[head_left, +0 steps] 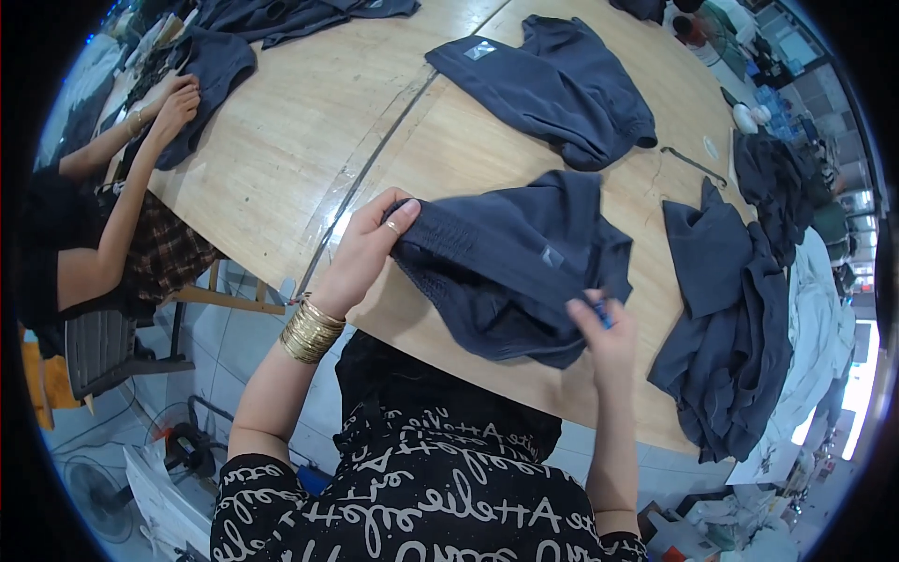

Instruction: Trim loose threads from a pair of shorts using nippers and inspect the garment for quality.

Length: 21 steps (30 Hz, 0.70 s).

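Note:
Dark navy shorts (524, 244) with a gathered elastic waistband and a small pale mark hang over the table's near edge between my hands. My left hand (375, 234) is closed on one end of the waistband, thumb on top. At the other end, my right hand (607, 328), partly blurred, is closed around a small blue thing (602, 314), too smeared to name. Its fingertips are at the shorts' right edge; I cannot tell whether they pinch the cloth. The waist opening faces me and gapes a little.
Another dark garment (552, 89) lies flat farther off on the wooden table (290, 122). A heap of dark garments (730, 328) covers the right edge, near a thin dark hooked rod (693, 166). At left, a co-worker's hands (178, 108) hold dark cloth. A fan (187, 450) stands below left.

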Each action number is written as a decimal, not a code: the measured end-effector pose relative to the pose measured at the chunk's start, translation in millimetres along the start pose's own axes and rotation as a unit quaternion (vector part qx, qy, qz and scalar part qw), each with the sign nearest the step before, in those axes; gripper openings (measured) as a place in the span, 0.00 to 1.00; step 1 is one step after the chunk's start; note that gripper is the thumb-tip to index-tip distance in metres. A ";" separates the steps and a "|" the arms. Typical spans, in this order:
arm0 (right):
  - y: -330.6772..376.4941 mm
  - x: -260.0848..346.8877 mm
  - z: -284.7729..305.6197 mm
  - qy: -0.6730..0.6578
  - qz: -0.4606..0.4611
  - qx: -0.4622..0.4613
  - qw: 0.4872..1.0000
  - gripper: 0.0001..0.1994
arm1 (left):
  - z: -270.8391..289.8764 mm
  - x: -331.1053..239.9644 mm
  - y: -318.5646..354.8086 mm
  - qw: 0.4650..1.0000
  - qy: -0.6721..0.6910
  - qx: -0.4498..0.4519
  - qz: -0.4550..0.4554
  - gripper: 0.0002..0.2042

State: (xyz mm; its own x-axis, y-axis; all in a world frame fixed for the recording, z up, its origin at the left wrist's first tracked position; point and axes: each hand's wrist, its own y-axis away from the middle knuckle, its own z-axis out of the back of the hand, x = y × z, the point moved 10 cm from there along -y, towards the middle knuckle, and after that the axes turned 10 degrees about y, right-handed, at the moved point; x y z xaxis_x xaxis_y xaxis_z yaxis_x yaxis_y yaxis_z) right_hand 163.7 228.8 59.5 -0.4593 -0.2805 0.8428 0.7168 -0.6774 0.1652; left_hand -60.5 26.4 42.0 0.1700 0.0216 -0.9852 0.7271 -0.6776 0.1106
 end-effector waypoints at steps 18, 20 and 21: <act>7.0 11.6 52.2 -0.162 -0.019 -0.090 0.982 0.07 | -37.3 -3.6 5.2 0.987 0.134 0.034 0.084 0.11; 7.4 10.3 52.0 -0.154 -0.019 -0.088 0.984 0.07 | -41.2 -6.0 7.3 0.988 0.125 0.038 0.082 0.11; 7.4 9.7 52.9 -0.152 -0.015 -0.094 0.984 0.08 | -44.5 -4.9 8.1 0.987 0.129 0.045 0.089 0.11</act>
State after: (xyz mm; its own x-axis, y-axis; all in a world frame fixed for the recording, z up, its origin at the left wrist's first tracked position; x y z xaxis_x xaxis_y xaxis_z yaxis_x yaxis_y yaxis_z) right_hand 192.3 257.0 96.0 -0.2795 -0.0608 0.9582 0.5826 -0.8040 0.1189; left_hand -25.8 53.5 53.6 0.4611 0.0749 -0.8842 0.6109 -0.7495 0.2551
